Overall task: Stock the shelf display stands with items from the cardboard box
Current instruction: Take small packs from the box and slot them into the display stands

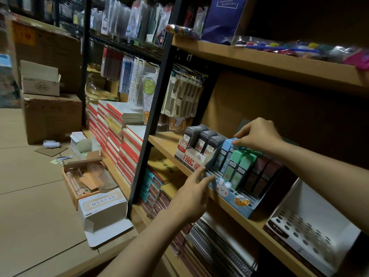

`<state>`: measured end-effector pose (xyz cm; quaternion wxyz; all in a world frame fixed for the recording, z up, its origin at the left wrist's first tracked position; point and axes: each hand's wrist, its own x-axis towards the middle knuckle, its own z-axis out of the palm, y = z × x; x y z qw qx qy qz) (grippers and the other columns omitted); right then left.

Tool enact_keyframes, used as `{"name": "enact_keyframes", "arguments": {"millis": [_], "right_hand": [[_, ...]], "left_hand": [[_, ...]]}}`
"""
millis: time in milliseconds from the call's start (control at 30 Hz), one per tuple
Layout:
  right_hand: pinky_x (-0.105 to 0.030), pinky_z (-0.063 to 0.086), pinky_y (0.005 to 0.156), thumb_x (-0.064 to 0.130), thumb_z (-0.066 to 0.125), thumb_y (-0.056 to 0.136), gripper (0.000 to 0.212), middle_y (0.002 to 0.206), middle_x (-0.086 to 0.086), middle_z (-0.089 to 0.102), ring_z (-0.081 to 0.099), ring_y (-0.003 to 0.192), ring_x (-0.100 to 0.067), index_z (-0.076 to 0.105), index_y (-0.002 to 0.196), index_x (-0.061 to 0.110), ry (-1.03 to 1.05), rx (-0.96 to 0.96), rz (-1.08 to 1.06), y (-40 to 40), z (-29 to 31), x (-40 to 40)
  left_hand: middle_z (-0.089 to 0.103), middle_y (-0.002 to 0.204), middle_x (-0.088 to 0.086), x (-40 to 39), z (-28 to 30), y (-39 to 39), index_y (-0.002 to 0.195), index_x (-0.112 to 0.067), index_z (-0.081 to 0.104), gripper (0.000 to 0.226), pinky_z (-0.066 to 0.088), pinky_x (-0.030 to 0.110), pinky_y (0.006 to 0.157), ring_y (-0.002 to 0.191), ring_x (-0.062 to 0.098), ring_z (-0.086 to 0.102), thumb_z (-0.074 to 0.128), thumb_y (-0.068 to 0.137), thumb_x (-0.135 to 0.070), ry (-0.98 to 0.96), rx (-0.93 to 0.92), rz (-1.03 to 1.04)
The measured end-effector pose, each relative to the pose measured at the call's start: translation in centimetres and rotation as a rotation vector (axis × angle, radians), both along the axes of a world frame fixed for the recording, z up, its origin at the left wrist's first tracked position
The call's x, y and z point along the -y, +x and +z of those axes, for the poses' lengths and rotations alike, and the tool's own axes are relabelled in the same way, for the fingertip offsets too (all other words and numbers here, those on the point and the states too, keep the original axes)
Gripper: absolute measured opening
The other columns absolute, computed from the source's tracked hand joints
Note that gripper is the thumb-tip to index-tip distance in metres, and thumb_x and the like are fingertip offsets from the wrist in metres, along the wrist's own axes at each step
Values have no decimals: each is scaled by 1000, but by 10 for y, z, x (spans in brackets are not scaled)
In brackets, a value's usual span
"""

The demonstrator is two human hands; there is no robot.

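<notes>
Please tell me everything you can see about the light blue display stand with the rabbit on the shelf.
The light blue display stand looks like printed cardboard, with a white rabbit face on its low front wall. It sits tilted at the front edge of the wooden shelf. Blue, green and dark brown packs stand in its slots. The left hand touches its front left corner; the right hand pinches a blue pack.

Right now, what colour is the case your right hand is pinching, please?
Light blue case, pinched by right hand; head view.

Readable print on the shelf stock

The white-and-red cardboard display stand [192, 159] reads "100" and "HB"; the dark grey lead cases [207, 141] in it carry labels reading "0.7". Other print is too blurred.
</notes>
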<state>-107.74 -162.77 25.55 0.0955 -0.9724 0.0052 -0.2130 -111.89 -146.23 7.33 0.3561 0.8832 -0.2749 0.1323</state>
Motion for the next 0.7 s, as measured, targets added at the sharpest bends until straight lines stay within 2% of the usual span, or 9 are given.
{"name": "enact_keyframes", "arguments": {"millis": [100,167,233,267,333,400,533,633,700], "right_hand": [[-15,41,55,25,84,75,12,76,6,70,57,70,-1,79,84,18,7,-10,0,0,-1,0],[-28,52,76,20,79,79,2,79,7,72,62,85,-10,79,81,21,12,-22,-24,1,0,-1],[-40,50,90,17,76,80,9,75,12,68,62,99,-17,77,76,24,6,-23,-44,1,0,-2],[-36,52,85,17,76,80,8,75,11,67,62,98,-17,77,76,24,15,-13,-39,1,-1,-2],[-19,47,64,17,78,80,2,78,6,69,63,88,-12,78,81,19,40,15,-16,1,-2,-3],[-13,41,56,18,78,80,4,75,6,67,61,80,-7,78,85,17,47,37,-2,0,-4,-3],[-24,51,68,19,79,79,3,80,6,71,62,85,-10,77,79,22,31,8,-8,-2,-1,-3],[-37,53,83,20,79,77,7,77,9,69,63,93,-17,76,73,24,31,-4,-31,-2,0,1],[-27,52,73,22,79,78,3,73,9,68,64,87,-13,77,76,23,27,19,-5,-1,-3,3]], "left_hand": [[-2,160,-10,0,0,1,149,-35,24,65,44,23,97,146,20,22,56,95,-18,9,-3,3],[-1,160,-10,0,1,1,149,-35,24,66,45,26,100,146,21,21,56,95,-18,17,-13,3],[-2,160,-11,0,1,0,149,-37,23,68,48,29,99,146,22,20,57,94,-18,29,-32,8],[-3,160,-12,0,1,0,149,-38,23,68,49,29,99,146,22,20,57,93,-18,35,-38,10],[-4,160,-14,0,1,1,149,-39,21,70,50,29,98,146,22,19,56,93,-18,41,-45,7],[-5,160,-15,0,1,1,149,-40,20,70,50,28,96,147,21,19,56,93,-17,45,-48,6],[-6,161,-13,0,2,1,150,-40,20,70,51,28,95,147,21,18,56,93,-17,52,-46,9],[-5,161,-13,1,1,2,149,-39,21,69,52,26,91,146,22,20,55,94,-17,49,-43,11],[-4,160,-13,1,1,2,149,-39,21,68,52,27,92,146,22,22,54,94,-17,46,-39,12]]}}
